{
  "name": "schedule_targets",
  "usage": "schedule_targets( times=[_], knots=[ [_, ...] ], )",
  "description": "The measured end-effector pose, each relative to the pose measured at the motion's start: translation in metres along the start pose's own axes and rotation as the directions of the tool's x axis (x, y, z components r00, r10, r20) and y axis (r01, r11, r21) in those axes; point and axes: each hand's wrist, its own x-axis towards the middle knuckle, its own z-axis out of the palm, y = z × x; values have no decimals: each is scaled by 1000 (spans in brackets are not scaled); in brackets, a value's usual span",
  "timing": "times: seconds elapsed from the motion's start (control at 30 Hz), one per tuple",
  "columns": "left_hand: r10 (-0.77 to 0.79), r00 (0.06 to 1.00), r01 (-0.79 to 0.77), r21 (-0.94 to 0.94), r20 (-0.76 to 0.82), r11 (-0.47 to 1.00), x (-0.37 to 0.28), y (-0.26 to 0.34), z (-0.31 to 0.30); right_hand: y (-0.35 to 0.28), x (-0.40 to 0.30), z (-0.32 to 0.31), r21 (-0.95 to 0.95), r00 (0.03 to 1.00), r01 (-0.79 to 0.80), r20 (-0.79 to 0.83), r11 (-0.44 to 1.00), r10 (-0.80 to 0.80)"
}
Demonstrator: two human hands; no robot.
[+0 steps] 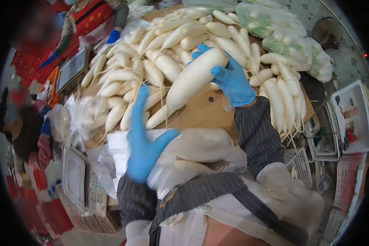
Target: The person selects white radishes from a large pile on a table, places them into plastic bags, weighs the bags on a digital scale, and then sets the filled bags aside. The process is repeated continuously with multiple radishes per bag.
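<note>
My right hand [233, 81], in a blue disposable glove, grips a large white daikon radish [195, 77] by its thick end. The radish slants down to the left above the heap, its thin root tip hanging. My left hand [144, 138], also gloved in blue, is blurred and empty, with thumb and fingers spread apart. Below it, close to my body, lies a clear plastic bag [200, 144] with daikon radishes inside. Behind both hands, a big pile of daikon radishes [166, 63] covers much of the cardboard-topped table [206, 107].
Bags of radishes with green leaves [286, 46] stand at the far right. Scales [73, 178] [72, 69] sit at the left edge. Two co-workers [92, 18] [21, 126] are at the left. A white foam box [352, 117] and plastic baskets [301, 166] stand at the right.
</note>
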Motion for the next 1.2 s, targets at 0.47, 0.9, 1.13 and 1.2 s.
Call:
schedule_targets(
  times=[0.47,0.9,1.13,1.2],
  knots=[
    [-205,797,605,-746,569,280,3,-8,63,-2,-10,50,115,996,-71,61,991,64],
    [-238,860,509,-738,451,442,-12,-11,47,12,-7,43,342,993,-115,11,933,119],
    [-38,998,22,-287,-50,958,-20,-12,66,41,-35,80,-347,953,211,-133,914,-271],
    [-24,999,17,-237,-25,971,-21,-13,65,47,-42,80,-315,950,215,-152,924,-273]
  ],
)
